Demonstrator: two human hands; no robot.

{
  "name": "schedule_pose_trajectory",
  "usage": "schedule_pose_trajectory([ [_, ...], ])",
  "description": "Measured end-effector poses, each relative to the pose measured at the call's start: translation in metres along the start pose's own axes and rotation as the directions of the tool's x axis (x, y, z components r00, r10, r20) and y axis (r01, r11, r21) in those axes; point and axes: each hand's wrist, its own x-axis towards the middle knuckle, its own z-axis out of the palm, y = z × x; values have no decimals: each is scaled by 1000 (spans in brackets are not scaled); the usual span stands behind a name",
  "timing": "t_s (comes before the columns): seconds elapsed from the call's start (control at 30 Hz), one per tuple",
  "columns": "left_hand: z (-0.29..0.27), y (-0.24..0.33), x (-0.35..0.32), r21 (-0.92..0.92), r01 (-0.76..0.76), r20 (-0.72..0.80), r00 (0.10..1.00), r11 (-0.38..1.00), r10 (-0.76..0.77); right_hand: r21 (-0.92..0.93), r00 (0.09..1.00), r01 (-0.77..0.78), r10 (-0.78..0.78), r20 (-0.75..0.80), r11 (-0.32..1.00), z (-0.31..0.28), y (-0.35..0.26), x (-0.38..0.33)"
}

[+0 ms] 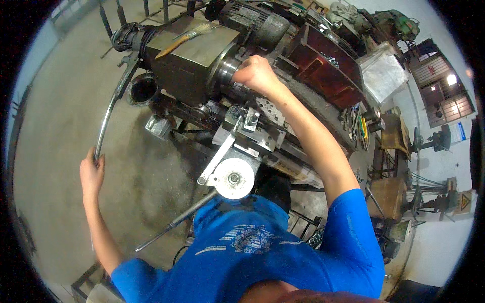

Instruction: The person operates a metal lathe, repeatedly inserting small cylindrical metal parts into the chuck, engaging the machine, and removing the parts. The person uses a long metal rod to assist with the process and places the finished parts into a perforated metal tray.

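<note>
- The fingers of the left hand (92, 171) are wrapping tight around the free end of a long curved steel lever (108, 113), which is arching up to the headstock end of the lathe (202, 65).
- The right hand (256, 74) is curling closed against the round chuck (230, 70) at the face of the grey headstock; whether the fingers are gripping a part or only bracing there, I cannot tell.
- Doing this well, as I judge it, is calling for a steady pull on the lever while the right hand is keeping firm contact at the chuck, with the blue sleeve (353, 227) staying off the spindle.
- One paintbrush (184, 38) is lying on top of the headstock, well apart from both hands.
- One pale round handwheel (233, 178) is sitting on the carriage near the person's chest, and one thin straight rod (177, 219) is slanting down from beside it toward the floor.
- One tool post (250, 123) is standing on the carriage between handwheel and chuck.
- One dark red tray (328, 70) is resting behind the lathe bed; a cluster of hand tools (356, 126) is lying to its right, too jumbled for counting.
</note>
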Motion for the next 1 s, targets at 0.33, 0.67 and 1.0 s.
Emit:
schedule_pose_trajectory([
  [0.33, -4, -127, 119, 584, -64, -12, 996, 809, 87, 165, 921, -375, 346, 180, 912, -16, -11, 10],
  [0.67, 18, -109, 166, 78, -27, -181, 983, 997, 41, 181, 980, -8, 44, -195, 983, -77, -25, -36],
  [1.0, 284, -8, 121, 21, -198, 256, 949, 980, 186, 47, 704, -672, 658, -267, 739, -173, 60, -317],
])
